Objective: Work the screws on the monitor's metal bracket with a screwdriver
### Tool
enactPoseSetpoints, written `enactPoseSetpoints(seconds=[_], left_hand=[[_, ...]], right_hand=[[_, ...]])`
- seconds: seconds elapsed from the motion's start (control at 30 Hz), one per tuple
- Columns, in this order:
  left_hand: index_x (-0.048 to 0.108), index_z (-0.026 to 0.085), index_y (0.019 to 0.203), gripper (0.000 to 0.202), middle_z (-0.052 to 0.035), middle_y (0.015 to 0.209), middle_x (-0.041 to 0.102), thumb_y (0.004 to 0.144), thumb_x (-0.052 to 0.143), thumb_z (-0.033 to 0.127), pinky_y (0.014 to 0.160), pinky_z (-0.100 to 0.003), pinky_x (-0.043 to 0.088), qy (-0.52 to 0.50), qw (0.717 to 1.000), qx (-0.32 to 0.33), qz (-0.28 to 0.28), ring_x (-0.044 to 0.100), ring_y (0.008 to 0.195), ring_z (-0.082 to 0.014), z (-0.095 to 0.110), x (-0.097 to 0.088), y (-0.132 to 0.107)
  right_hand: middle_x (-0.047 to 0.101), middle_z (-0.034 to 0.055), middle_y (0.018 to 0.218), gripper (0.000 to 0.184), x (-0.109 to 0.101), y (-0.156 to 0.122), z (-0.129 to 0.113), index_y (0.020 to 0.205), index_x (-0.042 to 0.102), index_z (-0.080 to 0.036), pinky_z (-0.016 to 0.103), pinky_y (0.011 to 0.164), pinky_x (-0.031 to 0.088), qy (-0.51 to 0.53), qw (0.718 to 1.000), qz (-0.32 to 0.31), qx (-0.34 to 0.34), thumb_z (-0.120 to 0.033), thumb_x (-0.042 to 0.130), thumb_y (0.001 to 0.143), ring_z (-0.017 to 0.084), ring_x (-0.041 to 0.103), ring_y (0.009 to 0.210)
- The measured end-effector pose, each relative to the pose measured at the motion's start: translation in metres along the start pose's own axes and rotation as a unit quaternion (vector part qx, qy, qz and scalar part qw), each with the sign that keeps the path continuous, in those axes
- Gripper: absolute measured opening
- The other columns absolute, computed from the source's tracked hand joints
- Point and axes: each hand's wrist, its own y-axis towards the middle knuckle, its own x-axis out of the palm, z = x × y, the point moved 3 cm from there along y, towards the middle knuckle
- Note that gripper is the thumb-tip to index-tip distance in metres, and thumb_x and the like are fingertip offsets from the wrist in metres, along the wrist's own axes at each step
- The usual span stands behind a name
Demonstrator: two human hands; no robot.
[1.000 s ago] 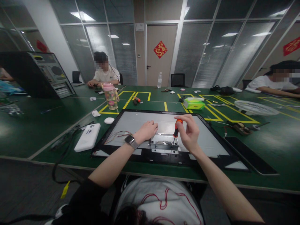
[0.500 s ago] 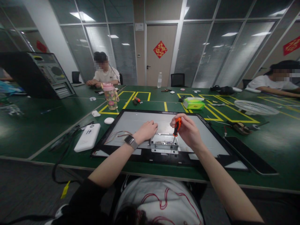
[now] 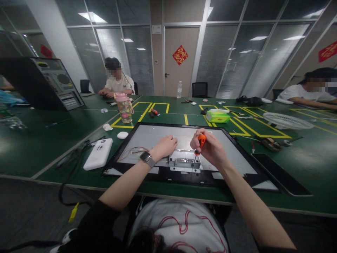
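A large flat display panel with a black frame lies on the green table in front of me. At its near middle sits a metal bracket with a circuit board in it. My right hand is closed round an orange and black screwdriver, its shaft pointing down at the bracket's right end. Whether the tip sits in a screw is too small to tell. My left hand, below a wristwatch, rests with its fingers lying on the panel, just behind the bracket's left end. Thin wires lie left of that hand.
To the left are a white power bank, a pink-lided bottle and a computer case. A green pack lies beyond the panel; a black phone-like slab is at right. Two people sit across the table.
My right hand has shifted its grip on the screwdriver, turning over the handle so its fingers wrap it more. My left hand stays in place.
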Motion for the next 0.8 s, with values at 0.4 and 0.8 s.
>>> enactPoseSetpoints(seconds=[0.4, 0.8], left_hand=[[0.062, 0.014, 0.112, 0.03, -0.0133, 0.11, 0.062, 0.102, 0.037, 0.026, 0.093, -0.038, 0.047, 0.0, 1.0, -0.002, 0.001, 0.06, 0.102, -0.0244, 0.0004, -0.002, -0.0017], [0.062, 0.014, 0.112, 0.03, -0.0132, 0.108, 0.062, 0.102, 0.036, 0.026, 0.092, -0.038, 0.047, 0.001, 1.0, 0.007, 0.009, 0.06, 0.1, -0.024, -0.0026, 0.0037, 0.0009]], right_hand=[[0.048, -0.0052, 0.058, 0.035, -0.0013, 0.0005, -0.0005, 0.073, 0.052, -0.02, 0.022, 0.041, 0.019, 0.018, 1.0, 0.011, 0.012, -0.05, 0.064, 0.086, 0.006, 0.029, 0.039], [0.042, -0.0093, 0.05, 0.035, 0.0024, -0.0006, -0.0004, 0.085, 0.051, -0.026, 0.022, 0.041, 0.015, -0.021, 0.999, 0.026, 0.023, -0.058, 0.063, 0.082, 0.007, 0.018, 0.037]])
